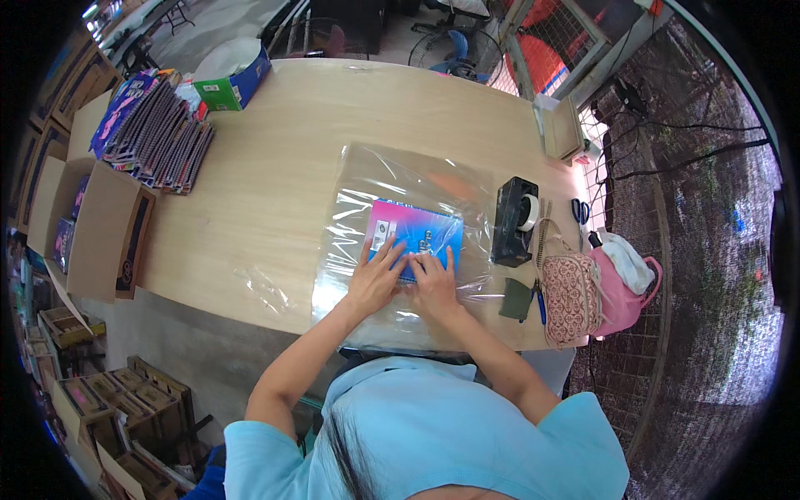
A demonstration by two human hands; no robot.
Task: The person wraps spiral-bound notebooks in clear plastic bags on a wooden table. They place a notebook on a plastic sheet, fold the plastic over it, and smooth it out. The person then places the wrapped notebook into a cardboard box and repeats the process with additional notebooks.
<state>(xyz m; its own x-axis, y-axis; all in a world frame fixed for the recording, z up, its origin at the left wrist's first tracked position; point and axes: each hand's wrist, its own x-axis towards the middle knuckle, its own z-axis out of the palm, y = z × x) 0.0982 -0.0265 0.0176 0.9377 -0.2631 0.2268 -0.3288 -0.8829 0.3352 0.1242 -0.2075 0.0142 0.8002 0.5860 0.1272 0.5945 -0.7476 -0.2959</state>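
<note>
A spiral-bound notebook (414, 218) with a pink-to-blue cover lies on clear plastic sheets or bags (358, 171) at the near middle of the table. Whether a layer of plastic also covers it, I cannot tell. My left hand (377, 279) rests on its lower left part, fingers spread. Just to the right, my right hand (434, 283) presses on the lower right part with its fingers apart. The two hands almost meet at the notebook's near edge. Neither is closed around anything.
A black tape dispenser (512, 221) stands right of the plastic, near scissors (581, 212), a patterned pouch (572, 298) and a pink bag (621, 287). Stacked spiral notebooks (158, 133), an open carton (108, 233) and a green-blue box (233, 79) are at left.
</note>
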